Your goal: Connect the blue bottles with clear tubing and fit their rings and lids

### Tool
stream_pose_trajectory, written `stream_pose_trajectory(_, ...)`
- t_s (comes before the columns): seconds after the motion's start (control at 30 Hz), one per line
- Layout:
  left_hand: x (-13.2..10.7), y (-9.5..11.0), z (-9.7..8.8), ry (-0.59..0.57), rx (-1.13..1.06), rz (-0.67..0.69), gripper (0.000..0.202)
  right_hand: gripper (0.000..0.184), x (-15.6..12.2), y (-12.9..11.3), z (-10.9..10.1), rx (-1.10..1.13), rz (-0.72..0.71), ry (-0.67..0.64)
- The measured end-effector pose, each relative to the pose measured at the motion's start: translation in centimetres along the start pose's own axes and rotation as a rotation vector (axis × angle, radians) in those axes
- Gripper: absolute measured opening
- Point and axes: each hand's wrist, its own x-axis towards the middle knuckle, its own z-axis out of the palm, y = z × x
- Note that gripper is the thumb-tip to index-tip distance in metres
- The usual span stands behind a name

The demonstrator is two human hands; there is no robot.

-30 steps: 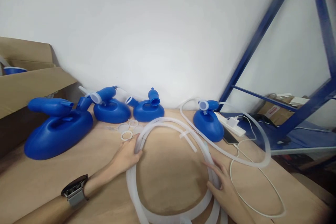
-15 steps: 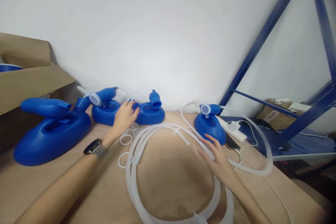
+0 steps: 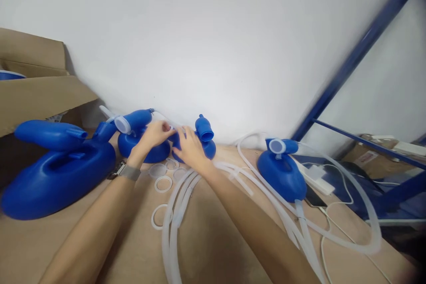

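Note:
Both my hands meet at the middle blue plastic container (image 3: 205, 138) by the wall. My left hand (image 3: 153, 135), with a watch on its wrist, has its fingers curled round the container's left spout. Pressed over the container's body, my right hand (image 3: 189, 148) has its fingers closed on it. A coil of white translucent tubing (image 3: 176, 213) lies on the brown table (image 3: 33, 248) under my right forearm. White rings (image 3: 163, 183) and clear lids (image 3: 157, 170) lie just below my hands.
A large blue container (image 3: 56, 173) lies at the left, another (image 3: 138, 129) stands behind my left hand, and one more (image 3: 281, 171) at the right. A cardboard box (image 3: 36, 93) stands far left. A power strip (image 3: 316, 175), cables and a blue metal frame (image 3: 353, 62) are at the right.
My left hand left the tubing and reached up to the middle container. My right hand left the tubing, crossed to the left and landed on the same container. The view shifted left.

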Motion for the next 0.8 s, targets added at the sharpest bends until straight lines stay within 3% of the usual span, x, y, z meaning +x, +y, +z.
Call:
stream_pose_trajectory(0.07, 0.1, -0.2, -0.3, -0.049, -0.029, 0.017, 0.034, 0.079, 2.3, 0.5, 1.2, -0.037, 0.043, -0.015)
stream_pose_trajectory(0.13, 0.1, -0.3, -0.4, -0.096, -0.063, 0.027, 0.037, 0.073, 3.3, 1.1, 2.3, -0.060, 0.065, -0.044)
stream_pose_trajectory(0.23, 0.2, -0.4, -0.3, -0.167, -0.122, 0.025, 0.038, 0.058, 3.2, 1.6, 3.6, -0.077, 0.067, -0.050)
stream_pose_trajectory(0.3, 0.2, -0.5, -0.3, -0.220, -0.169, 0.014, 0.039, 0.057, 2.7, 1.7, 4.0, -0.092, 0.079, -0.032)
stream_pose_trajectory(0.57, -0.2, -0.5, -0.8, -0.356, -0.340, -0.052, 0.036, 0.058, 1.9, 1.2, 3.7, -0.116, 0.082, -0.020)
stream_pose_trajectory(0.8, -0.5, 0.4, -1.6, -0.359, -0.306, -0.103, 0.034, 0.052, 1.2, 1.2, 3.3, -0.119, 0.065, -0.005)
